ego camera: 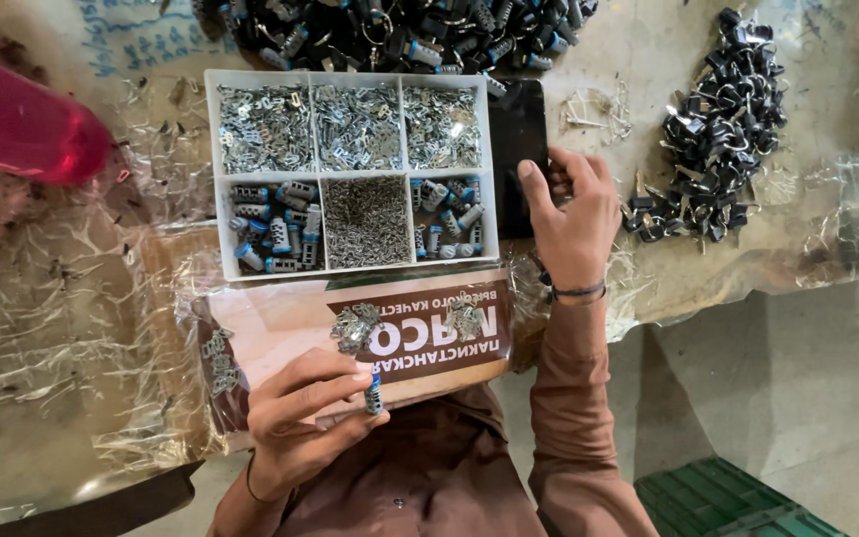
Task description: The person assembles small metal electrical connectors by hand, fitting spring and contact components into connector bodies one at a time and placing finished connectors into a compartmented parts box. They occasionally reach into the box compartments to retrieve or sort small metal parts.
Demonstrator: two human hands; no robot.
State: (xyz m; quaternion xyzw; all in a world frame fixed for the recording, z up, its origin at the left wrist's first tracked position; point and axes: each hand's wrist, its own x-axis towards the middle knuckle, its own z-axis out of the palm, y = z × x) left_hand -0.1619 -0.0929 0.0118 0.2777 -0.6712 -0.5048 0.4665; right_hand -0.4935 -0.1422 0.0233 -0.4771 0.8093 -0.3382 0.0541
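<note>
My left hand [300, 413] is low in the view, its fingers pinched on a small blue and silver lock cylinder [374, 395]. My right hand [574, 214] rests on the table by a black flat device [516, 129], fingers curled at its right edge; whether it grips anything is hidden. Between my hands lies a white divided tray [214, 179] with six compartments: small metal plates in the top three, cylinders at bottom left and right, tiny springs in the bottom middle. Two small heaps of metal plates [355, 326] lie on a brown printed board [280, 328] in front of the tray.
A pile of black padlock bodies [718, 129] lies at the right, and a bigger heap of dark locks [400, 30] behind the tray. A pink bottle [22, 124] lies at the left. Crinkled clear plastic covers the table. A green crate [728, 502] sits on the floor.
</note>
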